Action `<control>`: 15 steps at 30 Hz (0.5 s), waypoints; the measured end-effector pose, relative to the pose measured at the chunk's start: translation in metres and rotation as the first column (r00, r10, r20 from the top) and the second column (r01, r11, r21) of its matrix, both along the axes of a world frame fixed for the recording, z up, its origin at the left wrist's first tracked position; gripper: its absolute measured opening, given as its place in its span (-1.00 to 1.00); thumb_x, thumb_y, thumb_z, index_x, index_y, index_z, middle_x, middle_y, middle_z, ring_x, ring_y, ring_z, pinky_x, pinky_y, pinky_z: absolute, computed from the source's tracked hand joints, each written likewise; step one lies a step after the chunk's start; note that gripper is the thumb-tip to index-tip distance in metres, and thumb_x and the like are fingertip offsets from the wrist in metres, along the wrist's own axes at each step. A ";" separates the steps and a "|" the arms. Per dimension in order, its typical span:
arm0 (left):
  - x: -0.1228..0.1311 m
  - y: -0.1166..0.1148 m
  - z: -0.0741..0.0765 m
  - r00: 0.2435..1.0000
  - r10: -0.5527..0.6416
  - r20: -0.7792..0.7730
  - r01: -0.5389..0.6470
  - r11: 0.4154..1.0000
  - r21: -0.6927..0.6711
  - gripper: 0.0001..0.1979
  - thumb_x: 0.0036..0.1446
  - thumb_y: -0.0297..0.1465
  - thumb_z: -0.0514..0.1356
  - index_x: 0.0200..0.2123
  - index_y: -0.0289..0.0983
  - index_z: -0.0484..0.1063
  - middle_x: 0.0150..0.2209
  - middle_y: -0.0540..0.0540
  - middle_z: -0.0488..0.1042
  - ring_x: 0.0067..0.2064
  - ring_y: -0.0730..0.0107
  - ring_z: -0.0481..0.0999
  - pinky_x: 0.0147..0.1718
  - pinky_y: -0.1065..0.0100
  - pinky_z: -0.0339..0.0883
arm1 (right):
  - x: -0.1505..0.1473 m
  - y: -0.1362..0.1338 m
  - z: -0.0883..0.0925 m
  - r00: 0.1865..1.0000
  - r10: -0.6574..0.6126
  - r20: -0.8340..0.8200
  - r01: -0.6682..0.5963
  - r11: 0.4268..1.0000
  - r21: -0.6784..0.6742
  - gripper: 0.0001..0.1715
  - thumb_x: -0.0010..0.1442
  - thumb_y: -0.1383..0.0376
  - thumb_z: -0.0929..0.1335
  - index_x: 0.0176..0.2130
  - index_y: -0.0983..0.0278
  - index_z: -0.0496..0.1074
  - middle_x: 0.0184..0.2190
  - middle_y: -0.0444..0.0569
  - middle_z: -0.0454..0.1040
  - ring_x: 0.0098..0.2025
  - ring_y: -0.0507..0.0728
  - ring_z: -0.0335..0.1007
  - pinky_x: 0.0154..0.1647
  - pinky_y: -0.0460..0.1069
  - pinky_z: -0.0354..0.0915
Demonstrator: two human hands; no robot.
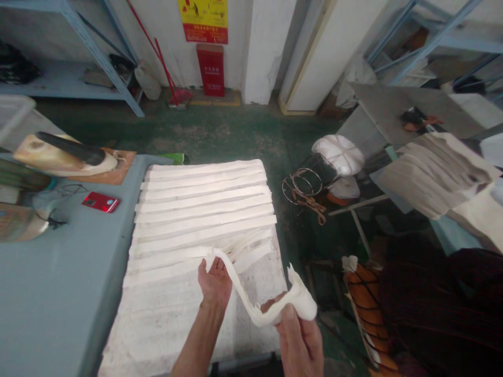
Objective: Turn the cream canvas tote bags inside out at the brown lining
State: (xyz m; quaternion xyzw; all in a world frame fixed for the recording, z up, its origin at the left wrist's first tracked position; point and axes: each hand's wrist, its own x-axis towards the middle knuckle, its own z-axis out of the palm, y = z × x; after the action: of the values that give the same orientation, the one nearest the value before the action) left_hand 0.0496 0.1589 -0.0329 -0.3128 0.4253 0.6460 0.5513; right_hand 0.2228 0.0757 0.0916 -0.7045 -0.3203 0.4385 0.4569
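Observation:
A long white cloth strip (pixel 240 290) droops in a curve between my two hands. My right hand (pixel 301 337) is closed on its bunched end, thumb on top, with a loose frayed tip sticking up. My left hand (pixel 216 283) is palm up, thumb apart from slightly bent fingers, the strip passing against the fingertips. Beyond it, the strip runs onto a pale covered board (pixel 168 319). Several flat white strips (pixel 204 209) lie there side by side in rows across the far half. A wrinkled, thinner piece (pixel 255 254) lies at the right of the nearest rows.
On the left, a blue-grey table (pixel 58 288) bears a red phone (pixel 100 202) and a wooden block with a dark handle (pixel 70 152). To the right are wire rings (pixel 306 183), a white bundle (pixel 338 154) and stacked grey cloth (pixel 436 173). A red box (pixel 211 70) stands by the wall.

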 end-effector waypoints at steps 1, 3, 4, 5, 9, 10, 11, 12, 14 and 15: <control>-0.001 0.002 -0.001 1.000 0.002 0.007 -0.002 1.000 0.007 -0.63 0.40 -0.16 0.23 0.10 -0.29 0.48 0.05 -0.19 0.56 -0.03 0.17 0.61 -0.04 0.05 0.55 | 0.002 -0.001 0.000 1.000 -0.004 0.007 0.004 1.000 -0.014 -0.58 0.16 0.05 0.55 -0.06 0.22 0.68 -0.24 0.06 0.69 -0.26 0.26 0.61 -0.25 0.05 0.52; -0.001 0.006 0.000 1.000 0.001 0.024 -0.002 1.000 0.026 -0.60 0.40 -0.15 0.23 0.12 -0.29 0.47 0.07 -0.20 0.55 -0.01 0.15 0.61 -0.01 0.02 0.54 | 0.004 0.000 0.000 0.999 -0.029 0.025 0.031 0.998 -0.063 -0.59 0.17 0.06 0.55 -0.05 0.23 0.67 -0.23 0.06 0.69 -0.26 0.26 0.62 -0.26 0.05 0.52; 0.000 0.008 0.001 0.999 0.001 0.033 -0.002 0.999 0.036 -0.59 0.39 -0.12 0.23 0.13 -0.29 0.47 0.07 -0.20 0.56 0.01 0.13 0.60 0.00 0.00 0.53 | 0.005 0.002 0.000 0.999 -0.035 0.030 0.037 0.996 -0.079 -0.59 0.19 0.05 0.53 -0.06 0.23 0.67 -0.24 0.06 0.69 -0.26 0.26 0.62 -0.26 0.05 0.52; 0.002 0.010 0.002 0.999 0.001 0.042 -0.002 0.999 0.045 -0.57 0.39 -0.10 0.22 0.13 -0.29 0.47 0.07 -0.21 0.56 0.02 0.12 0.60 0.02 -0.01 0.52 | 0.006 0.004 0.000 0.999 -0.039 0.030 0.041 0.995 -0.088 -0.59 0.21 0.03 0.52 -0.06 0.23 0.67 -0.24 0.07 0.69 -0.26 0.26 0.62 -0.27 0.05 0.51; 0.007 0.019 0.007 0.998 0.010 0.065 -0.014 0.998 0.064 -0.46 0.38 0.03 0.14 0.12 -0.29 0.49 0.07 -0.25 0.59 0.05 0.07 0.61 0.07 -0.07 0.48 | 0.005 0.010 0.000 0.997 -0.068 0.036 0.071 0.993 -0.096 -0.47 0.21 -0.08 0.47 -0.04 0.25 0.66 -0.22 0.10 0.70 -0.26 0.27 0.62 -0.28 0.07 0.51; 0.009 0.021 0.007 0.998 0.015 0.067 -0.020 0.998 0.064 -0.44 0.38 0.05 0.10 0.12 -0.29 0.49 0.06 -0.26 0.59 0.06 0.06 0.61 0.07 -0.07 0.47 | 0.005 0.010 -0.001 0.995 -0.080 0.053 0.085 0.991 -0.106 -0.45 0.20 -0.10 0.48 -0.04 0.25 0.66 -0.21 0.10 0.70 -0.26 0.27 0.62 -0.28 0.07 0.51; 0.010 0.024 0.008 0.998 0.020 0.067 -0.024 0.998 0.064 -0.42 0.39 0.05 0.07 0.12 -0.29 0.49 0.05 -0.26 0.60 0.06 0.05 0.61 0.07 -0.08 0.47 | 0.006 0.010 -0.001 0.993 -0.091 0.075 0.099 0.988 -0.119 -0.45 0.17 -0.10 0.49 -0.05 0.24 0.67 -0.22 0.10 0.70 -0.26 0.28 0.62 -0.28 0.07 0.52; 0.011 0.025 0.009 0.997 0.024 0.067 -0.028 0.998 0.063 -0.42 0.39 0.05 0.05 0.12 -0.29 0.50 0.04 -0.27 0.61 0.06 0.04 0.62 0.07 -0.09 0.47 | 0.007 0.009 -0.001 0.991 -0.097 0.097 0.109 0.985 -0.131 -0.47 0.15 -0.09 0.51 -0.06 0.23 0.67 -0.22 0.09 0.70 -0.27 0.28 0.62 -0.28 0.08 0.52; 0.012 0.027 0.010 0.998 0.029 0.061 -0.033 0.998 0.058 -0.43 0.39 0.03 0.03 0.10 -0.29 0.51 0.02 -0.27 0.63 0.07 0.02 0.62 0.07 -0.10 0.47 | 0.011 0.005 -0.001 0.988 -0.087 0.126 0.103 0.986 -0.134 -0.53 0.12 -0.05 0.54 -0.09 0.18 0.69 -0.22 0.08 0.70 -0.26 0.30 0.62 -0.29 0.09 0.53; 0.013 0.026 0.011 0.998 0.030 0.054 -0.033 0.998 0.054 -0.44 0.39 0.02 0.03 0.09 -0.29 0.52 0.01 -0.27 0.63 0.07 0.01 0.62 0.07 -0.10 0.47 | 0.015 0.003 -0.002 0.989 -0.071 0.129 0.087 0.988 -0.124 -0.57 0.11 -0.02 0.55 -0.10 0.16 0.70 -0.23 0.07 0.70 -0.25 0.31 0.62 -0.29 0.09 0.54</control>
State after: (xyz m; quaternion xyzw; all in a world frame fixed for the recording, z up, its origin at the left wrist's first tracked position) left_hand 0.0626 0.1852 -0.0221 -0.3214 0.3876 0.6572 0.5608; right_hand 0.2377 0.0787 0.0898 -0.7708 -0.2907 0.3951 0.4066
